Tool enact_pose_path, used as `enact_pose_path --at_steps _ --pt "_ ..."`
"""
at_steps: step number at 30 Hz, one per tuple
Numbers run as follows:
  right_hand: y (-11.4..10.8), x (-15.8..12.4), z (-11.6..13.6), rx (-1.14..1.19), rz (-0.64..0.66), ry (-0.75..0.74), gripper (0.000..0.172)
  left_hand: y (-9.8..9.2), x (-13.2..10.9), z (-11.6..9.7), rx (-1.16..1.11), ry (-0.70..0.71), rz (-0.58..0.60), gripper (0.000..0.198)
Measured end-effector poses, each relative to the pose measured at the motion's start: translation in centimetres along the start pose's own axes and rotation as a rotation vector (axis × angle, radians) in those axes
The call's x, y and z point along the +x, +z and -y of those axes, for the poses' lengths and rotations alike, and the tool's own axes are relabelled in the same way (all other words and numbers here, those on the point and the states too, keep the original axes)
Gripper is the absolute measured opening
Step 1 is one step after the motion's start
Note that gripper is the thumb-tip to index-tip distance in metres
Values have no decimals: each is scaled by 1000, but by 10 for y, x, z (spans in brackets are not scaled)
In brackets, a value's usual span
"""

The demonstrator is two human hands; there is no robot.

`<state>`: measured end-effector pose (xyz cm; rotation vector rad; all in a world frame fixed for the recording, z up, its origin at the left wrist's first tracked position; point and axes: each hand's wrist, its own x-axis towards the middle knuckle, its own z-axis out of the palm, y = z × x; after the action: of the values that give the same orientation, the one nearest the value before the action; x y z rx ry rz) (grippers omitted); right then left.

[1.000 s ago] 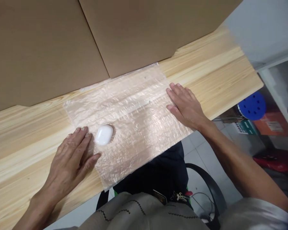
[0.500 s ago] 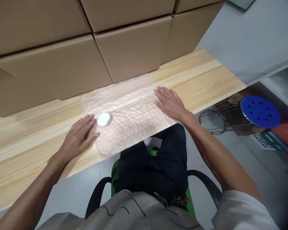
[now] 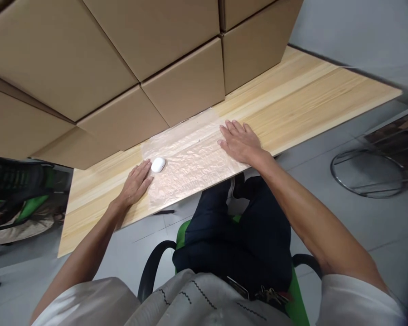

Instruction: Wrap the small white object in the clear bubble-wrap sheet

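A thin, see-through crinkled plastic sheet (image 3: 190, 163) lies flat on the wooden table. Near its left edge sits a small white rounded case (image 3: 158, 165), resembling an earbud case. My left hand (image 3: 136, 182) is laid flat, fingers stretched out, at the sheet's left edge; its fingertips are just left of the case. On the sheet's right edge my right hand (image 3: 240, 141) rests palm down with fingers spread. Neither hand grasps anything.
Stacked cardboard boxes (image 3: 187, 83) stand along the back of the table (image 3: 313, 97). I sit in a green chair with black armrests (image 3: 153, 269). A metal stool ring (image 3: 367, 174) is on the floor at right, and another chair (image 3: 20, 194) is at left.
My view has turned and shows more of the table's two ends. Both hands stay flat at the sheet's edges, and the case keeps its place on the sheet.
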<state>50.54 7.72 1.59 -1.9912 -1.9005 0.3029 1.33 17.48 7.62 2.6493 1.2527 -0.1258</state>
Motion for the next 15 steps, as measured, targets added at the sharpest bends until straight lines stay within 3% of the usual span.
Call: enact_pose_path --at_steps 8,13,15 --pt "3 7 -1 30 7 60 90 -8 14 -4 5 -4 -35 95" --pt "-9 7 12 24 3 88 79 -5 10 12 0 69 -97 82" --pt "-10 12 13 11 -22 82 75 -5 17 15 22 137 -111 87"
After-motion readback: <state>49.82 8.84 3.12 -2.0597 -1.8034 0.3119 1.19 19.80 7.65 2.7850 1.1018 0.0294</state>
